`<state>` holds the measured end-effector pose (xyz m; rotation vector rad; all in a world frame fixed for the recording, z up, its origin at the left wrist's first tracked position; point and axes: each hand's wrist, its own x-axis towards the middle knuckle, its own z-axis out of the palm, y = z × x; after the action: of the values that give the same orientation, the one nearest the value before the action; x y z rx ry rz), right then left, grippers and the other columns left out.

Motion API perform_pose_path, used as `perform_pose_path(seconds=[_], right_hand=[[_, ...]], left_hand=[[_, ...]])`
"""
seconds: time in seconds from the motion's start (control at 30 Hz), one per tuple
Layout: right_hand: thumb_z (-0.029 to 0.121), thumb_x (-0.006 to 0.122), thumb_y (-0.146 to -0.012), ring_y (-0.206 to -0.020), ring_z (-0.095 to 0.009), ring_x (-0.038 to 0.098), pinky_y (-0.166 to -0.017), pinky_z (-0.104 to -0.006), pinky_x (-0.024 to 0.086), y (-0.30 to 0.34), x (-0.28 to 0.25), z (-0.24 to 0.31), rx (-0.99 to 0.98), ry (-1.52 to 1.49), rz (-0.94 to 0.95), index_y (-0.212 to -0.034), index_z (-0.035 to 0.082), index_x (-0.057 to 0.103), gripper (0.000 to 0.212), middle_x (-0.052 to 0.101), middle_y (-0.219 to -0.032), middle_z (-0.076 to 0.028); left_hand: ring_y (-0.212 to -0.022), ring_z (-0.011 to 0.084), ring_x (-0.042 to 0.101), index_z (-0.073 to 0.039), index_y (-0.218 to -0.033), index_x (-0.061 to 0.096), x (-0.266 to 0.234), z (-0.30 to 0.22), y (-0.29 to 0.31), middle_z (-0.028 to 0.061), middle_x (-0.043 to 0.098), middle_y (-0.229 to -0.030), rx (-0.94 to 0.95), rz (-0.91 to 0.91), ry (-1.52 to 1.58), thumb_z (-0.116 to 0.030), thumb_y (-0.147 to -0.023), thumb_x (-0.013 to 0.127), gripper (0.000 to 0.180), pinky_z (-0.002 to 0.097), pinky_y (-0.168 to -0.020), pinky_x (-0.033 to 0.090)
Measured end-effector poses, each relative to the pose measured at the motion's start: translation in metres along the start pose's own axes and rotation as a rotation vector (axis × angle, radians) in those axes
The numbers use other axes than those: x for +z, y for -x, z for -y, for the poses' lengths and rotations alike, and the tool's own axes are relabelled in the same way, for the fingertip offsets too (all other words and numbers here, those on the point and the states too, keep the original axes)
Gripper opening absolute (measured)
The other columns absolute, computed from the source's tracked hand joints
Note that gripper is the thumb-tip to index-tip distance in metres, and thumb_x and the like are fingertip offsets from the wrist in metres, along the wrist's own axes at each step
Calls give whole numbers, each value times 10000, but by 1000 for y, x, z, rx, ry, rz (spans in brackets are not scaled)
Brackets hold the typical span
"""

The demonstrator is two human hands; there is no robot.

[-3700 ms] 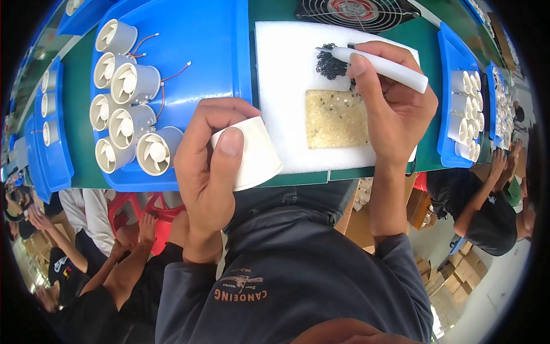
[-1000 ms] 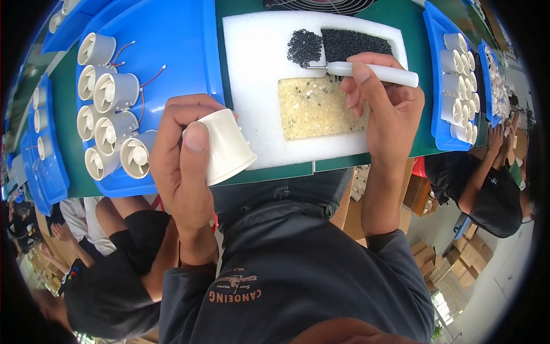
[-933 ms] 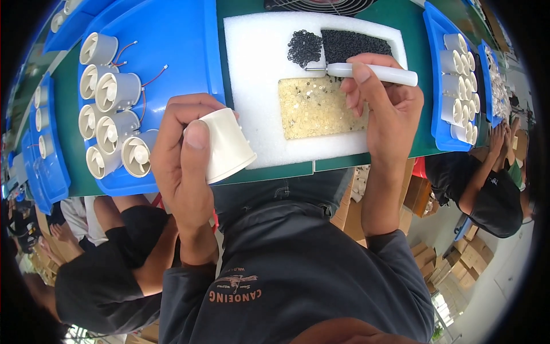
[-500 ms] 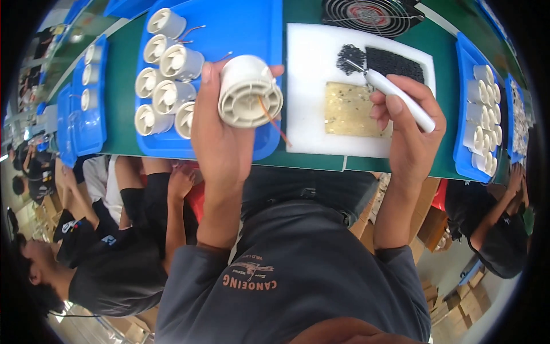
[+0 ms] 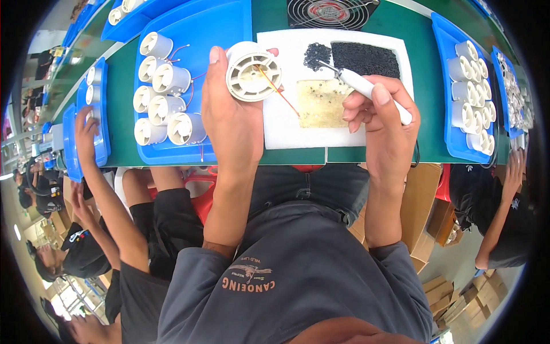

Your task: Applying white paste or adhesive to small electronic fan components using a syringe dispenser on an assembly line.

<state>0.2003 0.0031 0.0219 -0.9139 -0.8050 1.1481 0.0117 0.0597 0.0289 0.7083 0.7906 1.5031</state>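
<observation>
Fingers (image 5: pixel 274 52) of the left hand (image 5: pixel 234 123): wrapped round one white fan housing (image 5: pixel 252 74), spoked end toward the camera, orange wire (image 5: pixel 285 102) trailing, held up between the blue tray (image 5: pixel 223 28) and the white foam block (image 5: pixel 281 135). Right hand (image 5: pixel 395 109): gripping a white pen-shaped tool (image 5: pixel 366 87), metal tip at the loose black rings (image 5: pixel 317 56), contact not discernible. Green table (image 5: pixel 123 114): similar housings (image 5: pixel 171 79) in the tray, grilled fan (image 5: pixel 329 11) beyond the foam.

Long green table (image 5: pixel 121 109) across view; red stool (image 5: pixel 203 200) near its edge, L. Grey flr (image 5: pixel 452 261) at R w/ cardboard boxes (image 5: pixel 438 292). Bright window panes (image 5: pixel 73 298), lower L; lit tube (image 5: pixel 17 232), far L, blurry.
</observation>
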Motion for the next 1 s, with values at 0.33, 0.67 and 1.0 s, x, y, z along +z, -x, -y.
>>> perform_pose_path(seconds=[0.33, 0.67, 1.0], right_hand=[[-15, 688, -907, -792, -131, 689, -673, -229, 537, 22, 19, 17, -113, 215, 45, -1144, -68, 668, 244, 728, -917, -135], [-24, 749, -856, -810, -97, 678, -728, -219, 529, 22, 33, -1, -263, 379, 36, -1098, -28, 707, 246, 738, -955, -104], [23, 718, -896, -794, -115, 702, -732, -234, 542, 23, 27, 7, -365, 561, 37, -1132, -17, 705, 240, 753, -906, -98]], left_hand=[[-1134, 352, 651, 23, -1160, 523, 21, 13, 4, 161, 646, -1080, 85, -99, -52, -317, -1097, 403, 366, 403, -844, 544], [-838, 88, 548, -15, -1072, 539, 28, 20, 13, 48, 587, -956, 189, -107, -225, -356, -1099, 423, 361, 240, -738, 472], [-830, 128, 485, -17, -1031, 524, 34, 25, 17, 58, 527, -932, 376, -145, -623, -301, -1094, 430, 305, 283, -809, 434]])
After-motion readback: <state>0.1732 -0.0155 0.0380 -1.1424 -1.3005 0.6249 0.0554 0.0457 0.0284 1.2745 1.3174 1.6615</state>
